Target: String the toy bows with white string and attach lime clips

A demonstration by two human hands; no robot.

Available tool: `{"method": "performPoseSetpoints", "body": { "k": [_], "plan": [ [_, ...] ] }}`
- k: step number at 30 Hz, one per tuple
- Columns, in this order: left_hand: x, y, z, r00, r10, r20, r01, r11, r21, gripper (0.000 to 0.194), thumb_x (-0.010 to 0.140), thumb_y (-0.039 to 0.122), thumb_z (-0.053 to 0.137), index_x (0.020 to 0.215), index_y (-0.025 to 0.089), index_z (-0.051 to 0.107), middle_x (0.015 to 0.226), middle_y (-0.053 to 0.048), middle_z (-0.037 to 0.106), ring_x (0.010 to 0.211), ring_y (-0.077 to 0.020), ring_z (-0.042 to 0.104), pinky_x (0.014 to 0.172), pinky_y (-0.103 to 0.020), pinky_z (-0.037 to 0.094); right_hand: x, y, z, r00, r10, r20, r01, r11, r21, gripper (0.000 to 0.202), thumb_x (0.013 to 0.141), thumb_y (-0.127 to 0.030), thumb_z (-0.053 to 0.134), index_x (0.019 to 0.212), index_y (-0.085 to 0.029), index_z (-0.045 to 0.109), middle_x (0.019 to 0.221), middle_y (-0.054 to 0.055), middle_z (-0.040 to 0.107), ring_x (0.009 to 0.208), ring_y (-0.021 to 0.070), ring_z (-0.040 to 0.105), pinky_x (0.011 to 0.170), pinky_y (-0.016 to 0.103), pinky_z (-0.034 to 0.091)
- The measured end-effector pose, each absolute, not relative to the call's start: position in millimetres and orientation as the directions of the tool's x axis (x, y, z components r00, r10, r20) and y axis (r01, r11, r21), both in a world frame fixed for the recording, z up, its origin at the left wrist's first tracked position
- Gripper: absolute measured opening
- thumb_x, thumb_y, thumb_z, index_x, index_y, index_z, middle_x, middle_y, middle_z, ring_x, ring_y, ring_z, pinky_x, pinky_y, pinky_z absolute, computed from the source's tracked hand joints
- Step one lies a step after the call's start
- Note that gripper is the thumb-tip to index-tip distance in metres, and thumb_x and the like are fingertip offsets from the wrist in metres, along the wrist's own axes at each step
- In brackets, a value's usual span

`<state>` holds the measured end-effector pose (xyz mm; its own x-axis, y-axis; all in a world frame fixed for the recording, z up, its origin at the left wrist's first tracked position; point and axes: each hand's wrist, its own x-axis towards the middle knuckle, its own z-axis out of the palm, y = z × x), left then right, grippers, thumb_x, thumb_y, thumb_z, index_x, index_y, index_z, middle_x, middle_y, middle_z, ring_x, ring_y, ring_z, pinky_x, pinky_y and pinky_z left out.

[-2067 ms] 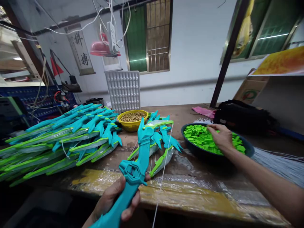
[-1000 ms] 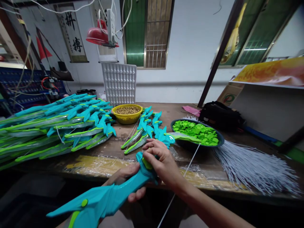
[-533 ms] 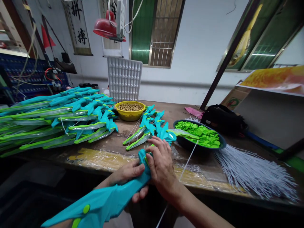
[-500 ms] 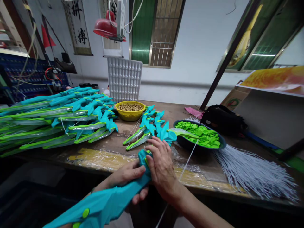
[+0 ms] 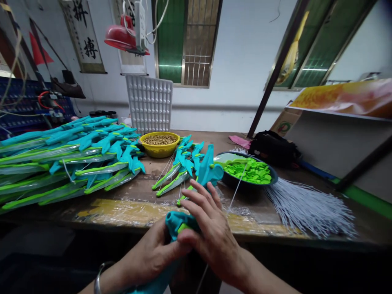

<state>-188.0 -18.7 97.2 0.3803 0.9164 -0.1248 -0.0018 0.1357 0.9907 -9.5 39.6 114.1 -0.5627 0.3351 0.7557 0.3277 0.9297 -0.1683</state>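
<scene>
A turquoise plastic toy body [image 5: 162, 277] with a green piece near its end points toward the table in front of me. My left hand [image 5: 156, 253] is wrapped round it, a metal bangle at the wrist. Against the green piece, the thumb of my right hand [image 5: 211, 228] presses from the right, its fingers spread out. Beyond those fingertips is a turquoise and green part [image 5: 208, 167] with a white cord [image 5: 238, 185] running down from its right side. Whether this part joins the body in my hands is hidden by my right hand.
Finished-looking turquoise toys [image 5: 107, 143] are piled at the left. A yellow bowl of brass-coloured rings [image 5: 161, 151], a dark basin [image 5: 274, 179] of green pieces and a bundle of white cords [image 5: 312, 208] stand on the table [image 5: 122, 194].
The turquoise body has been drawn lower and nearer to me, mostly below the frame. My right fingers have spread and lifted, and the part beyond them stands more upright. The view has turned right.
</scene>
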Motion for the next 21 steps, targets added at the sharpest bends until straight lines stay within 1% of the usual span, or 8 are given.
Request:
{"method": "performPoseSetpoints", "body": {
  "k": [5,7,10,12,14,16,19,21],
  "plan": [
    [-195,-40,104,0.321,0.935,-0.149,0.043,0.143,0.989,0.057,0.085,0.06,0.071,0.119,0.016,0.057,0.07,-0.003,0.068,0.059,-0.0166,0.063,0.054,-0.024,0.049,5,6,89,-0.15,0.455,0.878,0.258,0.875,-0.409,0.049,0.101,-0.05,0.061,0.139,-0.023,0.047,0.15,0.012,0.041,0.145,0.0347,0.031,0.12,0.053,0.029],
    [-198,-46,107,0.299,0.945,-0.133,-0.016,0.144,0.989,0.071,0.083,0.06,0.073,0.135,0.019,0.049,0.074,-0.003,0.069,0.066,-0.0178,0.064,0.061,-0.026,0.051,7,-5,81,-0.08,0.64,0.764,0.154,0.765,-0.625,0.061,0.093,-0.053,0.072,0.142,-0.026,0.047,0.149,0.011,0.043,0.14,0.0339,0.039,0.117,0.048,0.036],
    [-200,-50,109,0.292,0.951,-0.098,-0.027,0.11,0.994,0.07,0.083,0.057,0.074,0.138,0.023,0.048,0.076,-0.002,0.068,0.069,-0.0177,0.062,0.065,-0.027,0.051,1,-13,85,-0.27,0.878,0.395,-0.203,0.349,-0.915,0.06,0.086,-0.054,0.08,0.134,-0.027,0.056,0.129,0.009,0.061,0.113,0.0298,0.063,0.098,0.04,0.054],
    [-200,-50,107,0.329,0.942,-0.062,-0.012,0.069,0.998,0.064,0.086,0.056,0.072,0.137,0.024,0.05,0.077,-0.002,0.067,0.069,-0.0177,0.061,0.064,-0.027,0.05,-4,-14,95,-0.467,0.855,0.225,-0.395,0.026,-0.918,0.049,0.084,-0.048,0.083,0.122,-0.025,0.062,0.109,0.006,0.068,0.089,0.0261,0.07,0.081,0.037,0.059],
    [-199,-50,107,0.364,0.93,-0.052,-0.008,0.059,0.998,0.061,0.089,0.055,0.068,0.138,0.025,0.049,0.079,-0.003,0.066,0.07,-0.0176,0.061,0.064,-0.027,0.049,-8,-14,104,-0.564,0.805,0.181,-0.463,-0.127,-0.877,0.045,0.083,-0.045,0.084,0.116,-0.023,0.062,0.1,0.005,0.068,0.071,0.0218,0.069,0.069,0.034,0.06],
    [-198,-51,110,0.376,0.925,-0.05,-0.011,0.059,0.998,0.058,0.089,0.055,0.067,0.136,0.024,0.052,0.083,-0.004,0.065,0.073,-0.018,0.061,0.065,-0.027,0.049,-10,-15,106,-0.546,0.817,0.185,-0.452,-0.101,-0.886,0.049,0.084,-0.046,0.082,0.119,-0.021,0.059,0.101,0.006,0.068,0.068,0.0193,0.067,0.07,0.032,0.06],
    [-194,-53,117,0.36,0.933,-0.02,-0.018,0.028,0.999,0.052,0.087,0.056,0.07,0.127,0.024,0.06,0.086,-0.004,0.065,0.078,-0.0195,0.061,0.07,-0.028,0.049,-13,-20,98,-0.418,0.881,0.22,-0.383,0.049,-0.922,0.058,0.081,-0.05,0.082,0.123,-0.02,0.056,0.108,0.009,0.067,0.085,0.023,0.069,0.082,0.034,0.06],
    [-191,-54,120,0.31,0.951,0.001,-0.029,0.008,1.0,0.049,0.086,0.057,0.07,0.121,0.024,0.064,0.084,-0.004,0.065,0.076,-0.0194,0.06,0.071,-0.029,0.049,-16,-25,89,-0.377,0.902,0.211,-0.362,0.066,-0.93,0.06,0.081,-0.056,0.08,0.122,-0.02,0.055,0.106,0.01,0.067,0.088,0.0254,0.068,0.076,0.034,0.061]
  ]
}}
